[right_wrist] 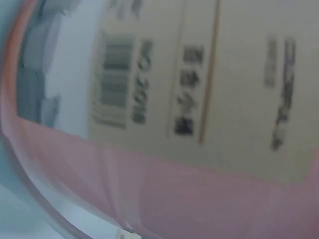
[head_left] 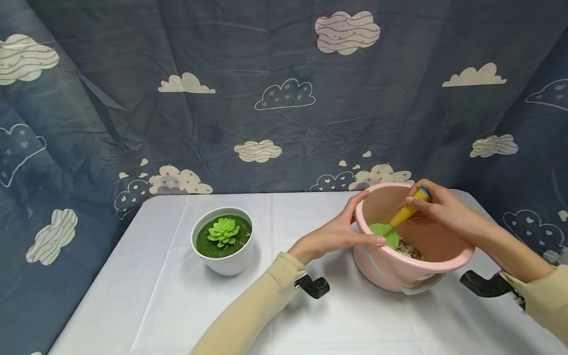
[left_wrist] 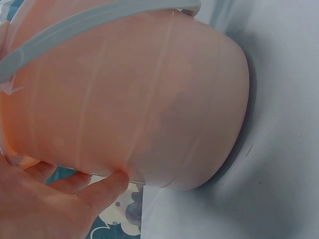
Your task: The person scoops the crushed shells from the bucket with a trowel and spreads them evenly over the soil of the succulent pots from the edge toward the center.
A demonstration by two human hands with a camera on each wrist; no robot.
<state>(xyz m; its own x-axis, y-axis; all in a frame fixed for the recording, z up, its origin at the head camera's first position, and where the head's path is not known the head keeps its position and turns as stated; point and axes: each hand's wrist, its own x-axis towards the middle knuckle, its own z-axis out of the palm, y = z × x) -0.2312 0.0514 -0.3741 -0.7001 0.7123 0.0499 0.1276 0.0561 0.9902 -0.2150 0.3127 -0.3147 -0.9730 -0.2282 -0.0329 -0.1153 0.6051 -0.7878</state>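
A pink bucket (head_left: 386, 268) with a grey handle (left_wrist: 94, 22) stands at the right of the white table. Small pale stones (head_left: 408, 250) lie inside it. My left hand (head_left: 330, 236) holds the bucket's left side, thumb by the rim and fingers spread on the outer wall, as the left wrist view shows. In my right hand (head_left: 439, 207) is a small toy shovel (head_left: 405, 215) with a yellow handle, a blue end and a green blade. That blade is inside the bucket near the left wall. A printed label (right_wrist: 199, 89) on the bucket fills much of the right wrist view; my right hand is hidden there.
A white pot (head_left: 228, 264) with a green succulent (head_left: 223, 231) stands on the left part of the table (head_left: 164, 305). Behind the table hangs a dark blue cloth (head_left: 275, 54) with a cloud pattern.
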